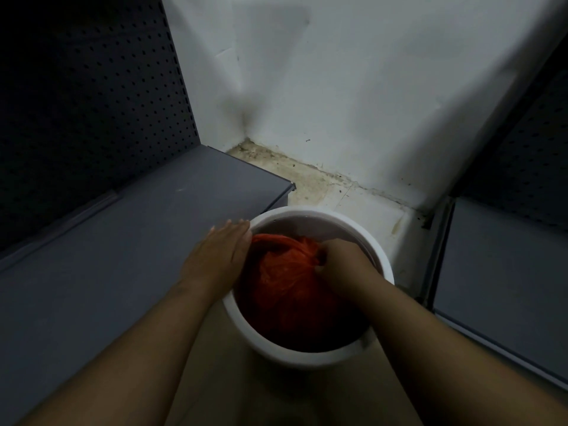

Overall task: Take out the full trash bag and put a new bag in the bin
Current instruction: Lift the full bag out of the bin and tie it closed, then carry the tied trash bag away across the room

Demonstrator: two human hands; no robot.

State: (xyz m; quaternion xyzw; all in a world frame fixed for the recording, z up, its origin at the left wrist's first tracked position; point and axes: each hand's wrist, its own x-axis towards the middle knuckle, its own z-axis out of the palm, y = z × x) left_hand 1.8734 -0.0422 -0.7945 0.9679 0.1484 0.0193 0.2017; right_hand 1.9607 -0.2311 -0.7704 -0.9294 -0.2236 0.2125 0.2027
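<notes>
Bin (310, 356): white round bucket, lower middle of the frame, sitting on the tiled floor (362, 198) in a grubby corner.
Trash bag (285, 272): orange-red, bunched up at the top, down inside the bin. Not lifted clear of the rim at all.
Right hand (341, 259): reaching into the bin from the right, fingers curled tight around the gathered neck of the bag. Looks like a proper grab, fist basically closed on the plastic.
Left hand (219, 256): flat and open, fingers stretched out, lying over the bin's left rim with the fingertips near the upper left edge. Holding nothing; seems to be just steadying the bin.
Surroundings: grey shelf (138, 241) on the left with dark pegboard (92, 87) behind it in the upper left, another shelf unit at the right edge, white wall (353, 87) up top.
Progress: early days, honestly. Bag looks gathered and gripped, ready for the pull, but nothing is out yet.
Still to do: hauling the full bag up and out, setting it aside, then opening a fresh bag and fitting it over the rim.
New bag: nowhere in view, so can't tell where that's coming from.
Heads up: bag fills most of the bin, so probably a snug lift.
</notes>
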